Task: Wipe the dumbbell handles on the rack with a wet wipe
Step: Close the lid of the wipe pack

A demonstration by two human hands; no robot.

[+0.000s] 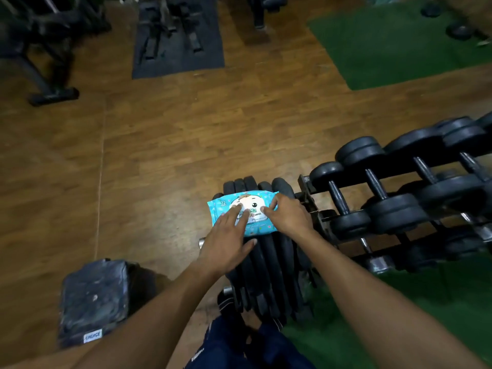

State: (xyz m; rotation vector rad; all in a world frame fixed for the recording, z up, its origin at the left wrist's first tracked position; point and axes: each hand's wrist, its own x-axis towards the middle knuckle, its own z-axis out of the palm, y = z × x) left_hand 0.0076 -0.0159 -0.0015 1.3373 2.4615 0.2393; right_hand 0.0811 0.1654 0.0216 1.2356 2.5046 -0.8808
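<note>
A: Opening the wipes pack [243,214] first — blue soft-film pouch, glossy, cartoon print, lying flat on top of the upright stack of black weight plates [269,262], toward its far edge.

B: Hands?

A: Left hand [229,235] flat, fingers spread on the pack's near-left part, thumb off the near edge. Right hand [286,213] curled at the right end, fingertips pinching near the middle flap. Both pressing, neither gripping a wipe yet.

B: Doing it well?

A: Pinning with left, peeling the flap with right, pulling one sheet only; probably slippery film, so keeping weight down on it.

B: Targets?

A: Dumbbell handles [339,197] just right of the stack, on the slanted black rack [312,194]: thin metal bars, maybe knurled, too blurred to confirm; round matte black heads. Untouched so far. Wood-look floor [159,145] beyond, green turf mat [399,41] at far right.
</note>
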